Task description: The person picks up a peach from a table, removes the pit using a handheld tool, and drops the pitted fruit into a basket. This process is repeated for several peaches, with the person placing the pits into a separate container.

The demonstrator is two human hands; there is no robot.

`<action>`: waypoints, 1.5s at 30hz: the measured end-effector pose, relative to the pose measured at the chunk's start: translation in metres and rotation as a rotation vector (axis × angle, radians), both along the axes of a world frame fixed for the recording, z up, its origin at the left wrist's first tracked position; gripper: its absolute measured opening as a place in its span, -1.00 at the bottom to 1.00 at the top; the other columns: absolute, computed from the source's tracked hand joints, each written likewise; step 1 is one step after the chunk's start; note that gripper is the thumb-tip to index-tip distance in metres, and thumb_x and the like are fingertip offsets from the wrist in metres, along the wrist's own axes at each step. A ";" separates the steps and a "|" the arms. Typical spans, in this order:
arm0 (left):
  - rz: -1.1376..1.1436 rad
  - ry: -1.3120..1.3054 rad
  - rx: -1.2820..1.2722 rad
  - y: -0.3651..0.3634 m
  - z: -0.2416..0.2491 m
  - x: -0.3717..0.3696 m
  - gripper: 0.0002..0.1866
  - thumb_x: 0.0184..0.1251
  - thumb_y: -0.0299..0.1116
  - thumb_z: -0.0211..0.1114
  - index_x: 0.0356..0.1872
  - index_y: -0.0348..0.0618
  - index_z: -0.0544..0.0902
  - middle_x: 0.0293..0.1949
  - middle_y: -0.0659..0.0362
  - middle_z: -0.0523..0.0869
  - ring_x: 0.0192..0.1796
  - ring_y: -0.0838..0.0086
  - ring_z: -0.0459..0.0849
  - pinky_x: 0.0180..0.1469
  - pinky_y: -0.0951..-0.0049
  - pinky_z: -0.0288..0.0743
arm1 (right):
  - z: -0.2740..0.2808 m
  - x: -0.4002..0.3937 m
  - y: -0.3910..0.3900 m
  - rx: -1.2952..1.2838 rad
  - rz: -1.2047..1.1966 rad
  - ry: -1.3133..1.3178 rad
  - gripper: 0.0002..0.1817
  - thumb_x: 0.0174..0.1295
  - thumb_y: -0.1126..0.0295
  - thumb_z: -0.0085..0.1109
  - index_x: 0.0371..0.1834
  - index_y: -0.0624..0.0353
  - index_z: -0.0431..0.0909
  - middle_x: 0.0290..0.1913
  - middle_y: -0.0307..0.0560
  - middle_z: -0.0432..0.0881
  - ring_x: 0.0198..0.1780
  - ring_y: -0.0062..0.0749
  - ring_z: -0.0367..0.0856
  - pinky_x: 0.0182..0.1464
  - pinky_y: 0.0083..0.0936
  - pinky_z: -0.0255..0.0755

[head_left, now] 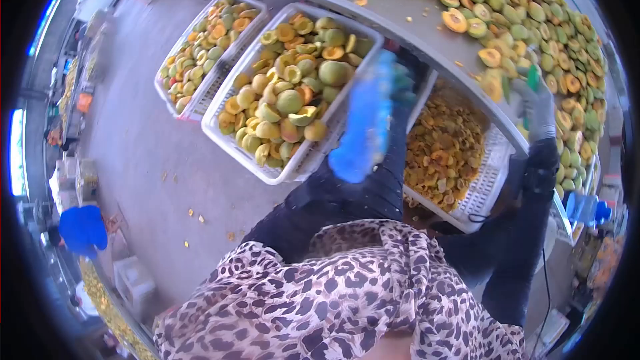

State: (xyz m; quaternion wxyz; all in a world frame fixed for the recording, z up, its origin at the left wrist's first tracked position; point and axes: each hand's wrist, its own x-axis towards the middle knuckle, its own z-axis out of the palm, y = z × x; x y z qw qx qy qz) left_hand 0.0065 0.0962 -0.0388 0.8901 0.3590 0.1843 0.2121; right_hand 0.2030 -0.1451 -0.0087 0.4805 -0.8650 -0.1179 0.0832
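Leopard-print top point(320, 293), worn, nearest. Right hand point(539, 108), gloved grey: fingers closed round a green tool point(533, 79), at the edge of the fruit heap point(567, 83) on the metal table point(407, 23), far right. Left hand point(377, 103), blue-gloved, badly blurred: cannot tell whether its fingers are wide, narrow or holding. Just left of it, one large white crate point(283, 179), filled with whole and halved fruit point(289, 101). Beside that, farther left, one smaller crate point(160, 87), likewise filled. Right of the left hand, below the table, one crate of scraps point(443, 150). Near left, one blue seat point(83, 230).
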 end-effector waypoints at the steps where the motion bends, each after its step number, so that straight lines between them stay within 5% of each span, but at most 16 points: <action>1: -0.149 -0.021 -0.204 -0.030 -0.016 0.018 -0.69 0.41 -0.17 0.16 0.04 -0.10 0.48 -0.27 0.23 0.54 -0.24 0.43 0.59 -0.15 0.36 0.55 | 0.014 -0.029 0.012 0.080 0.005 -0.078 -0.64 0.15 0.21 0.22 -0.08 0.21 0.56 -0.57 -0.10 0.51 -0.65 -0.38 0.40 -0.57 -0.40 0.32; 3: -0.333 0.033 -0.407 -0.071 -0.018 0.036 -0.70 0.41 -0.17 0.16 0.03 -0.08 0.47 -0.33 0.25 0.50 -0.28 0.44 0.57 -0.17 0.34 0.56 | -0.023 -0.033 -0.001 -0.249 0.169 -0.703 -0.67 0.16 0.21 0.22 -0.14 0.23 0.54 -0.53 0.01 0.55 -0.59 -0.22 0.49 -0.50 -0.33 0.37; 7: -0.263 -0.084 0.151 -0.075 -0.025 0.063 -0.72 0.43 -0.23 0.10 0.01 -0.18 0.52 -0.29 0.27 0.55 -0.29 0.54 0.56 -0.15 0.46 0.54 | -0.020 -0.076 -0.033 -0.271 -0.157 -0.559 -0.67 0.17 0.21 0.23 -0.19 0.26 0.50 -0.44 0.18 0.58 -0.39 0.11 0.58 -0.32 -0.23 0.44; 11: -0.104 -0.015 0.686 -0.030 -0.029 0.115 -0.77 0.45 -0.25 0.06 -0.24 -0.15 0.61 -0.46 0.24 0.54 -0.41 0.56 0.53 -0.34 0.48 0.48 | -0.027 -0.108 -0.083 -0.014 -0.214 -0.247 -0.81 0.24 0.39 0.13 -0.19 0.29 0.52 -0.49 -0.20 0.58 -0.57 -0.65 0.41 -0.55 -0.62 0.30; 13: -0.094 0.078 0.955 -0.036 -0.013 0.145 -0.82 0.36 -0.34 0.08 -0.28 -0.17 0.62 -0.48 0.11 0.58 -0.44 0.39 0.56 -0.37 0.37 0.44 | -0.040 -0.119 -0.084 0.016 -0.274 -0.173 -0.82 0.24 0.40 0.14 -0.21 0.30 0.53 -0.49 -0.22 0.57 -0.52 -0.67 0.40 -0.46 -0.62 0.32; 16: -0.211 -0.401 2.214 -0.060 -0.024 0.190 -0.83 0.10 -0.37 0.15 -0.34 -0.22 0.59 -0.47 -0.04 0.62 -0.40 0.05 0.60 -0.37 0.07 0.44 | -0.069 -0.123 -0.077 -0.147 -0.160 -0.358 -0.74 0.24 0.38 0.14 -0.09 0.33 0.51 -0.48 0.10 0.52 -0.46 -0.32 0.47 -0.34 -0.39 0.42; 17: -0.164 -0.337 2.035 -0.076 -0.058 0.210 -0.81 0.11 -0.29 0.19 -0.44 -0.23 0.61 -0.64 0.01 0.56 -0.56 0.10 0.57 -0.51 0.14 0.42 | -0.071 -0.124 -0.072 -0.174 -0.111 -0.258 -0.71 0.17 0.36 0.20 -0.09 0.28 0.49 -0.07 0.27 0.53 -0.09 0.12 0.54 -0.13 -0.17 0.42; 19: -0.135 -0.061 1.623 -0.120 -0.066 0.205 -0.75 0.07 -0.35 0.17 -0.28 -0.31 0.55 -0.53 -0.12 0.60 -0.45 0.01 0.62 -0.39 0.01 0.45 | -0.078 -0.122 -0.061 -0.325 -0.085 -0.608 -0.71 0.20 0.32 0.17 -0.11 0.28 0.49 -0.13 0.28 0.53 -0.11 0.12 0.53 -0.16 -0.15 0.41; 21: -0.141 0.075 1.848 -0.142 -0.059 0.210 -0.65 0.07 -0.35 0.19 -0.11 -0.30 0.48 -0.42 -0.10 0.63 -0.33 -0.03 0.63 -0.28 0.01 0.47 | -0.049 -0.131 -0.051 -0.113 -0.127 0.091 -0.67 0.25 0.28 0.13 -0.03 0.27 0.51 -0.07 0.26 0.56 -0.01 0.13 0.51 0.02 -0.15 0.37; 24: -0.180 0.075 1.763 -0.153 -0.058 0.201 -0.62 0.07 -0.33 0.23 -0.06 -0.25 0.47 -0.35 -0.10 0.65 -0.27 -0.02 0.64 -0.21 0.05 0.50 | -0.041 -0.127 -0.051 -0.064 -0.103 0.203 -0.65 0.30 0.26 0.08 0.04 0.25 0.53 -0.08 0.21 0.59 0.05 0.11 0.48 0.15 -0.14 0.28; 27: -0.449 0.076 0.787 -0.148 -0.019 0.181 -0.62 0.09 -0.33 0.23 -0.06 -0.22 0.44 -0.29 0.02 0.62 -0.28 0.18 0.66 -0.27 0.20 0.54 | -0.038 -0.116 -0.054 -0.141 -0.083 -0.567 -0.67 0.33 0.26 0.05 0.03 0.25 0.55 -0.10 0.16 0.62 0.05 0.08 0.49 0.16 -0.12 0.25; 30: -0.820 -0.384 -0.315 -0.140 -0.028 0.153 -0.66 0.34 -0.31 0.11 0.07 -0.25 0.47 -0.23 0.14 0.60 -0.19 0.37 0.65 -0.16 0.42 0.61 | -0.018 -0.119 -0.059 0.039 -0.103 -0.270 -0.72 0.33 0.30 0.05 -0.04 0.25 0.58 -0.12 0.20 0.62 0.02 0.09 0.51 0.04 -0.06 0.28; 31: -0.550 -0.158 0.192 -0.150 0.017 0.123 -0.71 0.34 -0.27 0.17 -0.01 -0.19 0.47 -0.13 0.21 0.54 -0.17 0.52 0.57 -0.11 0.45 0.56 | -0.003 -0.120 -0.050 -0.030 -0.101 -0.309 -0.73 0.32 0.31 0.05 -0.05 0.26 0.58 -0.16 0.23 0.63 -0.04 0.12 0.55 -0.02 -0.06 0.34; 33: -0.634 -0.141 -0.311 -0.150 0.035 0.103 -0.66 0.40 -0.30 0.18 0.10 -0.23 0.44 -0.07 0.14 0.55 -0.04 0.46 0.55 -0.04 0.43 0.56 | 0.006 -0.126 -0.040 0.003 -0.114 -0.415 -0.76 0.32 0.32 0.06 -0.12 0.28 0.56 -0.38 0.27 0.61 -0.27 0.16 0.61 -0.28 -0.09 0.41; 39: -0.542 -0.087 -0.114 -0.154 0.044 0.071 -0.59 0.48 -0.11 -0.07 0.04 -0.26 0.49 -0.13 0.01 0.64 -0.09 0.24 0.64 -0.02 0.27 0.57 | 0.004 -0.152 -0.036 0.225 -0.060 -0.247 -0.76 0.35 0.28 0.04 -0.23 0.26 0.53 -0.49 0.26 0.56 -0.39 0.18 0.58 -0.42 -0.11 0.38; 45: -0.344 -0.232 0.318 -0.164 0.057 0.049 -0.55 0.51 -0.05 -0.13 -0.17 -0.31 0.48 -0.27 0.05 0.64 -0.25 0.27 0.69 -0.15 0.33 0.64 | 0.012 -0.178 -0.040 -0.144 -0.033 -0.452 -0.72 0.35 0.15 0.05 -0.24 0.16 0.43 -0.57 0.15 0.58 -0.52 0.09 0.59 -0.49 -0.07 0.40</action>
